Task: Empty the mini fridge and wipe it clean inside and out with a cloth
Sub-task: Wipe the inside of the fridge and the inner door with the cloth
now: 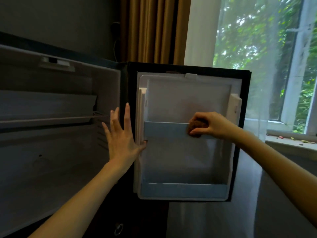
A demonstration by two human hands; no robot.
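The mini fridge (51,152) stands open on the left, its dark inside showing a shelf and no items. Its door (185,100) is swung out to the right, white liner facing me. My right hand (211,124) grips a bunched brown cloth (195,127) and presses it on the right end of the upper blue door rail (164,128). My left hand (121,136) lies flat with straight fingers against the hinge edge of the door, thumb touching the liner. A lower blue rail (183,190) runs along the door's bottom pocket.
Brown curtains (151,30) and a sheer white curtain (202,31) hang behind the door. A window (264,54) with greenery outside is at the right, its sill (291,141) strewn with small bits. A dark cabinet (130,217) sits below the fridge.
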